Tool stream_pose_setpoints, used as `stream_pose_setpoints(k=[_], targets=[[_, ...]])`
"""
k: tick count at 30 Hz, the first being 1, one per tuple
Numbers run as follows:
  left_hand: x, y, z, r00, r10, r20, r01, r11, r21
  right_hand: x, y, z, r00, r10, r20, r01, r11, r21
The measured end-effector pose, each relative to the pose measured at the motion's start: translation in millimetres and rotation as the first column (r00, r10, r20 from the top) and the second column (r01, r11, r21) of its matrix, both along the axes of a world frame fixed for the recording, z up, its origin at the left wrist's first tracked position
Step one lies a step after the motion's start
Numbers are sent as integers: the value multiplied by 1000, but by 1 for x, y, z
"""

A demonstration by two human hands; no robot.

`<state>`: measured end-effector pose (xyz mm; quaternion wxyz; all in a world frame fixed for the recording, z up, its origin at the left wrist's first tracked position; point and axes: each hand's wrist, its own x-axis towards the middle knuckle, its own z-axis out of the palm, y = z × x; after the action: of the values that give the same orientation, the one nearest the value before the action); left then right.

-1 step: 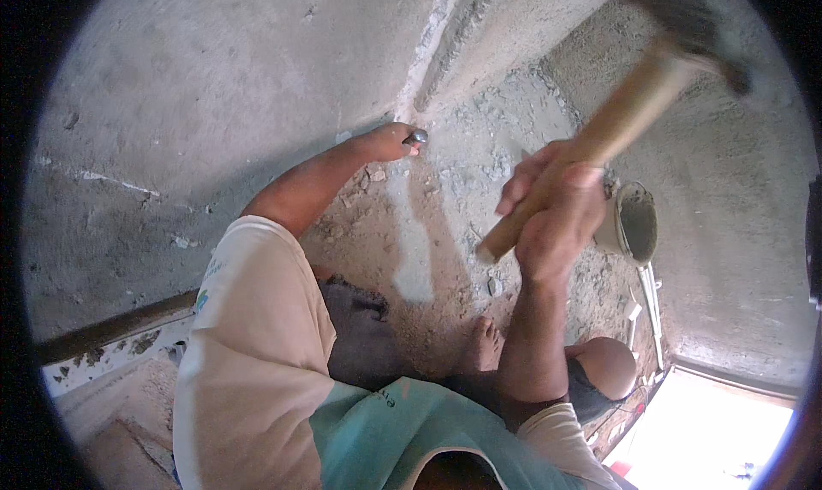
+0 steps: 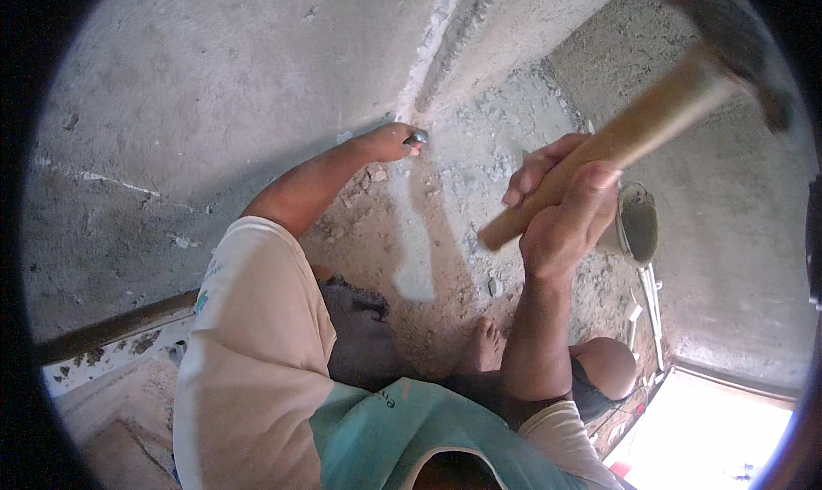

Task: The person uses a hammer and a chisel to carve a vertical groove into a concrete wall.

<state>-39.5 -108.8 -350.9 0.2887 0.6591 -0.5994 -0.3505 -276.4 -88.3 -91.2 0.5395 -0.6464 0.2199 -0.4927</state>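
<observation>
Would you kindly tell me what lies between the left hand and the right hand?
In the head view, rough, rubble-strewn floor lies between the left hand, around a metal tool, and the right hand, gripping a hammer.

Hammer [image 2: 651, 117]: pale wooden handle, dark head blurred; raised aslant in your right hand [image 2: 567, 229], head toward upper right. Round-ended metal tool [image 2: 419, 136]: grey, shiny; gripped in your left hand [image 2: 392, 142], remainder hidden.
</observation>
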Motion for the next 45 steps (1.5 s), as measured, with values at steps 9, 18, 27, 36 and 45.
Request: stream_pose_setpoints(k=[9,18,27,36,45], targets=[[11,1,-59,997,64,53,-36,905,-424,-17,29,-190,689,103,-717,55,980,193],[5,-21,-1,999,26,36,-25,999,-25,-38,6,-64,906,18,-423,137,933,333],[6,-1,-6,999,15,39,-15,1000,-1,-16,-7,20,996,-90,-24,88,995,-52],[30,-10,-17,997,76,-13,-76,997,8,-24,33,-193,661,237,-711,41,936,350],[14,-3,-1,999,9,-36,-10,1000,-15,-17,2,-35,958,173,-230,-117,965,236]])
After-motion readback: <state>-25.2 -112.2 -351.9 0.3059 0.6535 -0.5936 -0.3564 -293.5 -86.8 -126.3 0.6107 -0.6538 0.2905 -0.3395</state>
